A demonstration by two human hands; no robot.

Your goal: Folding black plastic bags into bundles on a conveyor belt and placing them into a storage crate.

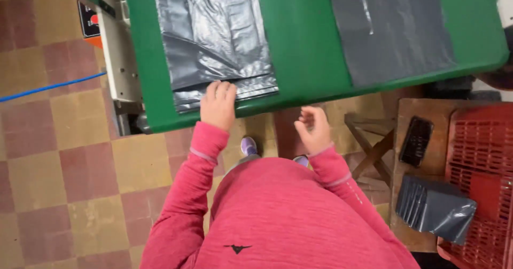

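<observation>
A stack of grey plastic bags (pixel 214 33) lies on the left part of a green table (pixel 304 39). My left hand (pixel 218 106) rests flat on the stack's near edge, fingers together, at the table's front rim. My right hand (pixel 314 127) hovers below the table edge with its fingers loosely curled and nothing in it. A second flat grey plastic sheet (pixel 395 28) lies on the table's right part, away from both hands. I wear a pink long-sleeved top.
A white machine (pixel 115 50) stands at the table's left end, with a blue cable (pixel 48 87) across the tiled floor. To the right are a wooden stool (pixel 406 108) bearing a dark phone (pixel 416 140), folded grey bags (pixel 435 207) and a red crate (pixel 481 178).
</observation>
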